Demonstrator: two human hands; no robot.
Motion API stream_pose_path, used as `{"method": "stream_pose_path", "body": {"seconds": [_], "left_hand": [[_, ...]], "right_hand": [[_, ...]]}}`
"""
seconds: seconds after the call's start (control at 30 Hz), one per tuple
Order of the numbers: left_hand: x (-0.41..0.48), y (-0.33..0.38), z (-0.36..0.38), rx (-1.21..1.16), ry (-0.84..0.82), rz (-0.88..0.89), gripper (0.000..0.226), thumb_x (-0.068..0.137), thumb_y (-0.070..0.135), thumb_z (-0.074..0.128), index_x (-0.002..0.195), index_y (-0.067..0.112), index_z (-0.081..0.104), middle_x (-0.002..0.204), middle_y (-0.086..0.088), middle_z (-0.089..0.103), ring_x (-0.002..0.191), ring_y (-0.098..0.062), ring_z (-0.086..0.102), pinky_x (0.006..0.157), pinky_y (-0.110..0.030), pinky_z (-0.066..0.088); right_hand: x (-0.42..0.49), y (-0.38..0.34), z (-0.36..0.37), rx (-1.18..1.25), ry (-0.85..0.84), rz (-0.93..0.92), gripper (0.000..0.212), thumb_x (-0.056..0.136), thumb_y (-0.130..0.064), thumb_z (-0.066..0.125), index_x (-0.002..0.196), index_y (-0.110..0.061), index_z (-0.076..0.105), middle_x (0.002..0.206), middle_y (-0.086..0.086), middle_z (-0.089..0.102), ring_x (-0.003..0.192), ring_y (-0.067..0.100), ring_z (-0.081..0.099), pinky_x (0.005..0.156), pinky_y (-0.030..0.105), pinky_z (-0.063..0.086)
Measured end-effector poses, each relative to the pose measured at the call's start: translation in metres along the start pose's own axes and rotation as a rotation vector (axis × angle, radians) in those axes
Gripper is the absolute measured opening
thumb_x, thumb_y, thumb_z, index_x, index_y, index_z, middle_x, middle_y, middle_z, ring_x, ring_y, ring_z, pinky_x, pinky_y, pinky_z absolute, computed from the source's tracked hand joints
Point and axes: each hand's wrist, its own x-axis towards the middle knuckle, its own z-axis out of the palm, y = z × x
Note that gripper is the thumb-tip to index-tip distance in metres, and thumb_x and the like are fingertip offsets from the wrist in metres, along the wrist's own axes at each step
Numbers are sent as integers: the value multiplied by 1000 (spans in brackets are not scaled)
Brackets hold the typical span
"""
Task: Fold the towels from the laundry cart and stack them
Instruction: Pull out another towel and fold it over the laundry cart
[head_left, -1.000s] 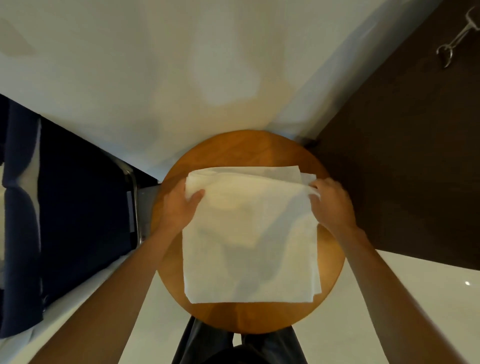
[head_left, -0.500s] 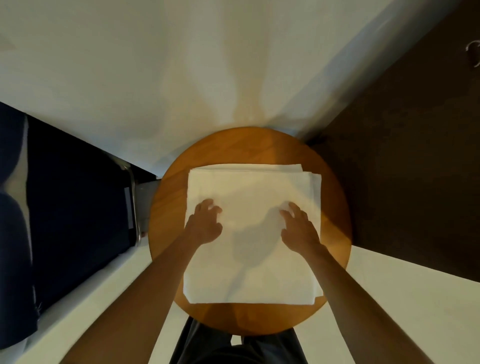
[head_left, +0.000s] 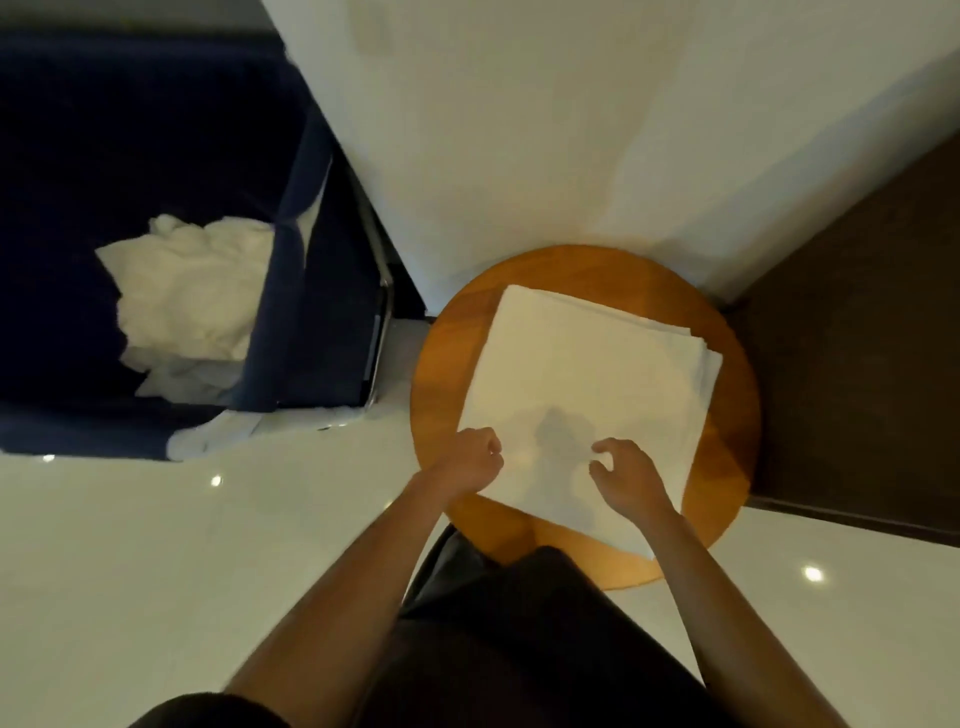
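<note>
- Now, the head view looks down: the stack of folded white towels (head_left: 592, 384) sits on the round wooden table (head_left: 441, 364), covering most of the top, with its edges nearly flush and a few layers showing along the far right side.
- The left hand (head_left: 467, 462) is at the stack's near left corner with its fingers curled in. It touches the towel edge there, but I cannot tell whether it is pinching cloth or just resting in a loose fist.
- The right hand (head_left: 623, 475) is over the near part of the top towel, with its fingers loosely bent, thumb apart from them and nothing held. Its shadow falls on the cloth between the two hands.
- Off to the left, well apart from the table, is the navy laundry cart (head_left: 291, 291), with a heap of crumpled white towels (head_left: 192, 296) lying unfolded inside it.
- A metal frame bar (head_left: 382, 332) runs down the cart's side nearest the table.
- The table sits against a pale wall (head_left: 519, 130), with a dark wood panel (head_left: 857, 338) to its right and glossy pale floor (head_left: 208, 545) below.
</note>
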Motion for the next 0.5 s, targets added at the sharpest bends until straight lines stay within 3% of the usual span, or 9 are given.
{"method": "stream_pose_path", "body": {"seconds": [0.23, 0.37, 0.5], "left_hand": [[-103, -61, 6, -220, 176, -92, 21, 99, 22, 43, 113, 15, 57, 113, -2, 59, 92, -12, 51, 74, -20, 38], [-147, -108, -2, -311, 310, -165, 21, 98, 19, 47, 111, 11, 59, 118, -6, 61, 100, -17, 52, 84, -24, 38], [-185, -161, -5, -447, 404, -237, 24, 96, 21, 47, 111, 11, 63, 118, -6, 63, 112, -25, 56, 95, -31, 43]], "right_hand": [[-60, -56, 39, -34, -51, -137, 30, 98, -20, 51, 127, -15, 54, 137, 5, 51, 126, 22, 47, 103, 29, 36], [-81, -98, 66, -115, -111, -242, 31, 98, -26, 50, 127, -17, 54, 136, 3, 52, 125, 21, 48, 104, 31, 39], [-99, -147, 98, -197, -193, -349, 30, 99, -24, 48, 127, -15, 55, 132, 4, 55, 121, 19, 51, 96, 24, 40]]}}
